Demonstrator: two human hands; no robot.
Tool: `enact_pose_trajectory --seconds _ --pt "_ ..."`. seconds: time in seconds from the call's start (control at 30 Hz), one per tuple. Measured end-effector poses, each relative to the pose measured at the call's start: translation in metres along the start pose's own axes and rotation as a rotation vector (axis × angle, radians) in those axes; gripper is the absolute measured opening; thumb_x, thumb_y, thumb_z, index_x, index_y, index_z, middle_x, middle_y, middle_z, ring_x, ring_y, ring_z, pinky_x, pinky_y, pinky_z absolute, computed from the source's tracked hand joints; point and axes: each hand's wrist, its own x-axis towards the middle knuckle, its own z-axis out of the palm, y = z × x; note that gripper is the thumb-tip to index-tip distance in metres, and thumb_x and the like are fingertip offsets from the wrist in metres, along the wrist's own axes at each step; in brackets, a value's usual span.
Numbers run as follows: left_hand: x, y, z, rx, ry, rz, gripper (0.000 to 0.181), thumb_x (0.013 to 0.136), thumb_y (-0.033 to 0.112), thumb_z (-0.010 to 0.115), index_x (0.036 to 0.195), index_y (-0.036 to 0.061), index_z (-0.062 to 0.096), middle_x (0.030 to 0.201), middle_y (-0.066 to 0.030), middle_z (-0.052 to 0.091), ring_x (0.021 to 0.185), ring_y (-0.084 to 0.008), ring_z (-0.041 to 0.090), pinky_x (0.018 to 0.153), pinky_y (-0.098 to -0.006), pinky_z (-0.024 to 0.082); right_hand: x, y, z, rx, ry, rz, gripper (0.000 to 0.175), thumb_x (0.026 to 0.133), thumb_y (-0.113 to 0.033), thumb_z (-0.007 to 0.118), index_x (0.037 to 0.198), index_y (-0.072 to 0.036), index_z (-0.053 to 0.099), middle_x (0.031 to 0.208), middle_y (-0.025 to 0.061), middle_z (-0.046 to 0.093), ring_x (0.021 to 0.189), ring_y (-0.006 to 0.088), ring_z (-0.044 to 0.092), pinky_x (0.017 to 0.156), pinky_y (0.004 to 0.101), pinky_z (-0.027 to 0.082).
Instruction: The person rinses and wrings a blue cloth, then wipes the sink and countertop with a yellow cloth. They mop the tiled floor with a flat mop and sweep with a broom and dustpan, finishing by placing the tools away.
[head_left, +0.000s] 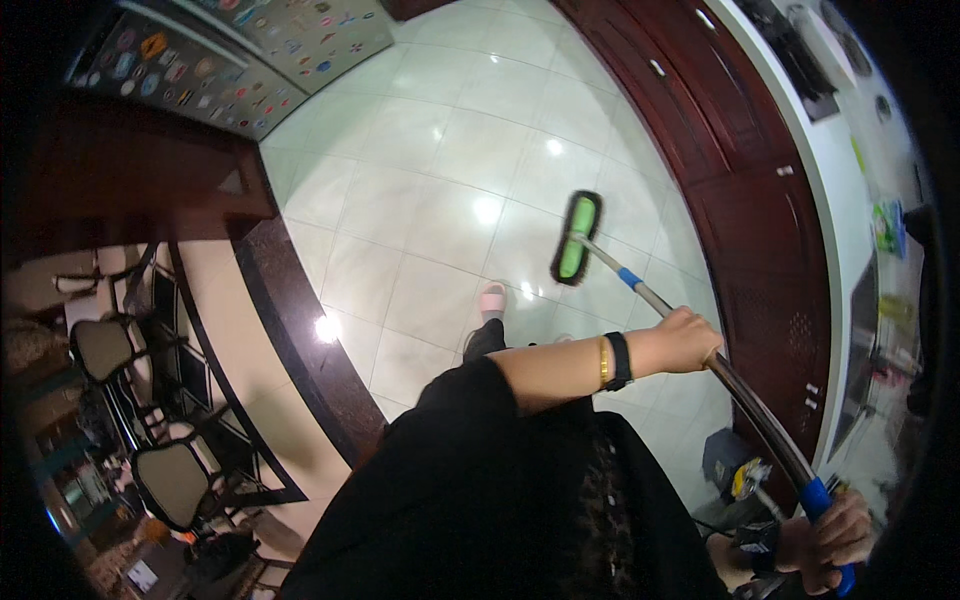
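My left hand (682, 341) is closed around the middle of a metal mop handle (759, 420). My right hand (840, 529) grips the blue sleeve near the handle's top end, at the lower right. The handle slants down and forward to a flat mop head (574, 247), green on top with a dark fringe, which appears to lie on the pale floor tiles (420, 202). A black band and a gold-coloured bracelet circle my left wrist. One of my feet, in a pink slipper (492, 298), stands left of the mop head.
Dark red cabinet doors (757, 225) run along the right under a white countertop (825, 172). A refrigerator (225, 67) covered in stickers stands at the upper left. Chairs (174, 484) are beyond a dark floor strip (322, 360). A dark bin (726, 459) sits near the cabinets.
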Motion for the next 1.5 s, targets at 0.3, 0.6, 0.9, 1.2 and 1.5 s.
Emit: enact_pose_trajectory --seconds 0.3,0.6,0.9,1.2,1.5 --pt "-0.092 -0.139 -0.022 0.401 0.021 -0.500 0.010 0.076 0.017 0.073 0.083 0.0104 0.074 0.076 -0.0131 0.066 0.078 -0.0336 0.065 0.070 -0.0441 0.052 -0.045 0.144 0.085 0.596 0.275 0.417 0.014 0.091 -0.012 0.059 0.079 -0.006 0.055 0.070 0.0059 0.055 0.065 0.0158 0.051 0.064 0.0316 0.042" --pt "0.057 -0.099 0.211 0.379 0.000 -0.162 0.006 0.071 0.011 0.066 0.072 0.0132 0.071 0.073 -0.0112 0.067 0.076 -0.0332 0.067 0.066 -0.0473 0.052 -0.226 0.165 -0.090 0.225 0.704 0.433 0.017 0.088 -0.020 0.053 0.077 -0.007 0.053 0.068 0.0079 0.052 0.064 0.0192 0.050 0.076 0.0421 0.047" --pt "0.135 0.118 0.363 -0.113 -0.280 0.174 0.005 0.071 0.012 0.069 0.073 0.0121 0.065 0.075 -0.0123 0.066 0.078 -0.0364 0.065 0.067 -0.0484 0.050 -0.277 -0.016 -0.171 -0.212 0.892 0.357 0.029 0.094 -0.024 0.049 0.068 -0.016 0.040 0.054 -0.0014 0.036 0.049 0.0106 0.035 0.062 0.0306 0.034" --pt "0.155 0.111 0.248 -0.039 -0.254 0.284 0.010 0.071 0.010 0.069 0.081 0.0130 0.070 0.077 -0.0090 0.068 0.080 -0.0309 0.066 0.069 -0.0428 0.050 -0.237 -0.012 -0.213 0.123 0.181 -0.024 0.023 0.089 -0.037 0.070 0.087 -0.016 0.061 0.080 -0.0007 0.066 0.072 0.0120 0.065 0.074 0.0276 0.056" --pt "0.216 -0.203 0.048 0.606 -0.017 -0.158 0.017 0.073 0.029 0.078 0.079 0.0129 0.075 0.089 -0.0119 0.067 0.088 -0.0336 0.062 0.075 -0.0442 0.049 -0.077 0.262 -0.064 0.171 0.441 0.374 0.005 0.080 0.000 0.060 0.076 -0.002 0.059 0.077 0.0086 0.061 0.075 0.0236 0.061 0.087 0.0416 0.050"
